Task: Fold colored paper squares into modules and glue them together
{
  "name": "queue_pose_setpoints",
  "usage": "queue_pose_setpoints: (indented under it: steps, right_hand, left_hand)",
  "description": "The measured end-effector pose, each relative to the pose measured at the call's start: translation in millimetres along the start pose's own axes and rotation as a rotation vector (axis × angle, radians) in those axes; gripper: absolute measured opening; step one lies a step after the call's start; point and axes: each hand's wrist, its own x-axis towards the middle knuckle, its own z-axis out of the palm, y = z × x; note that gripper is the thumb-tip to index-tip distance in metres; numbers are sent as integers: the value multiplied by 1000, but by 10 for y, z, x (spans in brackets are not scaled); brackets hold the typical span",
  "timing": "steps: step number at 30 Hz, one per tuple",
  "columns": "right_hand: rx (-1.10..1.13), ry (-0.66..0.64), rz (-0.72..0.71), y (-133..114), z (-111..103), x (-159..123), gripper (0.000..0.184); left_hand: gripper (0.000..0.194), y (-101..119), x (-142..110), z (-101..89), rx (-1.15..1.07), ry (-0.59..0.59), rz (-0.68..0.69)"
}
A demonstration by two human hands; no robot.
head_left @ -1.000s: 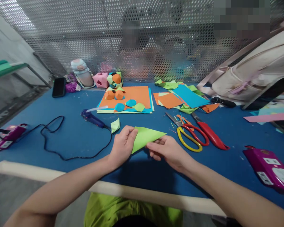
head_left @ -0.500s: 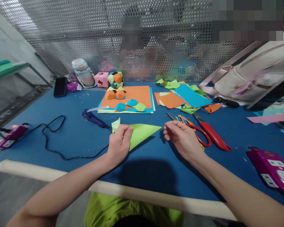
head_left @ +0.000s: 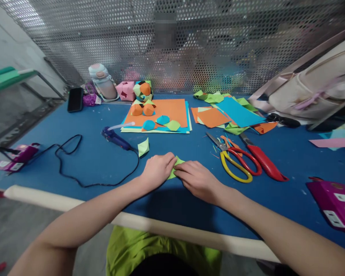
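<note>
A piece of lime-green paper (head_left: 172,174) lies on the blue table, mostly covered by both hands. My left hand (head_left: 158,170) is closed on its left side, thumb and fingers pressing it. From the right, my right hand (head_left: 197,178) grips the paper with its fingers pressed together; the hands nearly meet. Beyond my left hand sits a small pale-green folded paper piece (head_left: 143,147). Scissors (head_left: 232,161) with one red and one yellow handle lie to the right, beside a red-handled cutter (head_left: 266,163).
A blue glue gun (head_left: 116,138) with a trailing cord lies left. Folded orange, blue and green pieces rest on a paper stack (head_left: 172,111) at the back. More coloured sheets (head_left: 238,111), a bottle (head_left: 103,82), a phone (head_left: 75,99) and a purple power strip (head_left: 335,207) stand around.
My right hand has moved left and now presses on the green paper with my left hand. The paper's point, which stuck out to the right, is folded in or covered.
</note>
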Motion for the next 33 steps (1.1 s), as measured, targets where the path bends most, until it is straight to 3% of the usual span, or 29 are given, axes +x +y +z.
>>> queue_pose_setpoints:
  steps: [6, 15, 26, 33]
  right_hand:
    - [-46, -38, -10, 2, -2, 8, 29]
    - [-110, -93, 69, -185, -63, 12, 33]
    - [-137, -104, 19, -394, 49, -58, 63]
    - [-58, -163, -38, -408, 109, -77, 69]
  left_hand:
    - [23, -78, 56, -37, 159, 52, 20]
    - [13, -151, 117, -17, 83, 24, 4]
    - [13, -171, 114, -10, 60, 22, 24]
    - [14, -180, 139, -40, 3, -7, 16]
